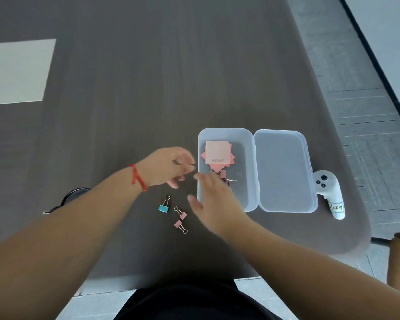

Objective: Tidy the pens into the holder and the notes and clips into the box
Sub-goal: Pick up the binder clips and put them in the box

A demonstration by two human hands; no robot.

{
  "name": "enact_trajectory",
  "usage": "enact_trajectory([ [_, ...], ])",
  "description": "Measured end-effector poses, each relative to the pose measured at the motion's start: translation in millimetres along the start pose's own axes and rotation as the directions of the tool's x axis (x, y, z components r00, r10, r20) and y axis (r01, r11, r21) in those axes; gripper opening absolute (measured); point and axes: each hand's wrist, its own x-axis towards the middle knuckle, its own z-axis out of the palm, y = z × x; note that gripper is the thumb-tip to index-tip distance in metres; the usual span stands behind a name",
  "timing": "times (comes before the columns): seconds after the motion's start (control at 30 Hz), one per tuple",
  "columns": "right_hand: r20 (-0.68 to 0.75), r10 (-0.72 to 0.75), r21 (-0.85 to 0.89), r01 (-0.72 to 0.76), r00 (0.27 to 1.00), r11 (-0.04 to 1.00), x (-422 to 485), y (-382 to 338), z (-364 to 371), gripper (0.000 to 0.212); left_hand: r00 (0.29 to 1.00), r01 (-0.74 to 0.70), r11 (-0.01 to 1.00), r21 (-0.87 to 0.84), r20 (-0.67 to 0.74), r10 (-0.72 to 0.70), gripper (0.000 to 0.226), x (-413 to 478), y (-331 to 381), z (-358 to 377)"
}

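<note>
A clear plastic box lies open on the dark table, its lid flat to the right. Pink sticky notes and pink binder clips rest inside. Three binder clips lie loose on the table left of the box: a teal one and two pink ones. My left hand hovers just left of the box, fingers curled, nothing visible in it. My right hand reaches over the box's near left corner, fingers spread and empty. No pens or holder are in view.
A white controller with a handwritten label lies right of the lid near the table's rounded edge. A pale panel is set into the table at far left. A dark object shows behind my left forearm.
</note>
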Motion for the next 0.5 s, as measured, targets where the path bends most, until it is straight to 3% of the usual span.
enact_trajectory([
  [0.07, 0.195, -0.044, -0.027, 0.05, 0.98, 0.998, -8.3, -13.5, 23.8, 0.047, 0.998, 0.007, 1.0, -0.024, -0.062, -0.009, 0.021, -34.5, -5.4, -11.1],
  [0.17, 0.415, 0.007, -0.224, 0.095, 0.91, 0.97, -8.4, -13.8, 70.5, 0.06, 0.988, 0.138, 0.948, 0.287, 0.025, -0.151, 0.045, -46.9, -62.5, 11.1],
  [0.3, 0.369, 0.083, -0.379, 0.068, 0.926, 0.923, -0.8, -11.8, 105.4, 0.061, 0.998, 0.058, 0.931, 0.361, -0.002, -0.061, 0.055, -55.9, -81.7, 55.0],
  [0.4, 0.332, 0.067, -0.379, 0.068, 0.941, 0.923, 6.2, -16.5, 110.9, 0.042, 0.997, 0.04, 0.924, 0.38, -0.083, -0.009, 0.04, -49.2, -89.4, 70.5],
  [0.5, 0.36, 0.043, -0.384, 0.106, 0.932, 0.917, 9.4, -15.3, 115.4, 0.037, 0.994, 0.011, 0.896, 0.443, -0.1, 0.037, 0.026, -45.2, -92.1, 73.9],
])
